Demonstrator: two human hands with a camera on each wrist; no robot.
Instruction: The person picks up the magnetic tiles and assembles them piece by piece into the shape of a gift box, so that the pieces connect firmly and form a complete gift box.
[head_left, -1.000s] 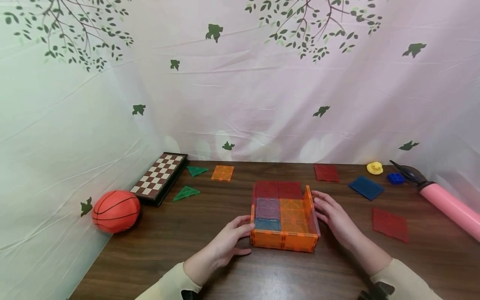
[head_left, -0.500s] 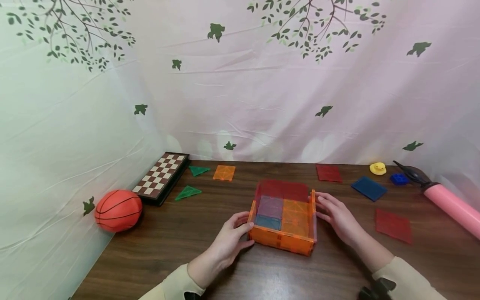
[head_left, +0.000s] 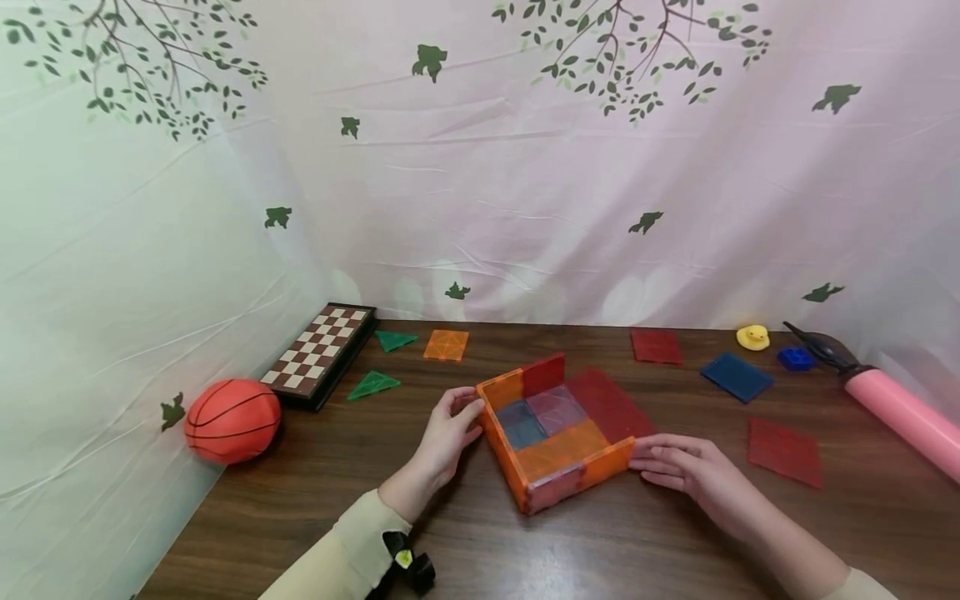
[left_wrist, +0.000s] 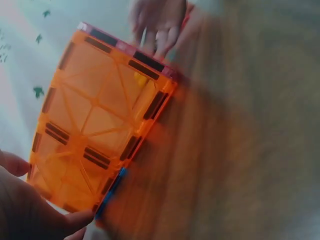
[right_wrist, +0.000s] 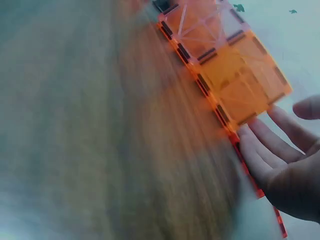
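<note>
A low open box of translucent magnetic tiles [head_left: 558, 446] sits turned at an angle on the table. Its upright walls are mostly orange, with a red and a pinkish tile among them; blue, purple and orange tiles cover its floor. Red tiles [head_left: 606, 402] lie flat along its far right side. My left hand [head_left: 442, 442] holds the box's left corner, thumb and fingers around the wall's end, as the left wrist view shows. With extended fingers, my right hand [head_left: 693, 471] touches the end of the orange wall [right_wrist: 240, 80] at the right corner.
A chessboard case [head_left: 318, 354] and a small basketball [head_left: 232, 421] stand at left. Green triangles [head_left: 373, 384] and an orange square [head_left: 446, 345] lie behind. Loose red [head_left: 783, 450] and blue tiles [head_left: 737, 377], a yellow duck [head_left: 753, 337], a blue brick [head_left: 795, 359] and a pink pump [head_left: 903, 417] lie right.
The box has turned clockwise, its front left corner swinging up and back. My left hand has moved away from me with it; my right hand has come lower and nearer me.
</note>
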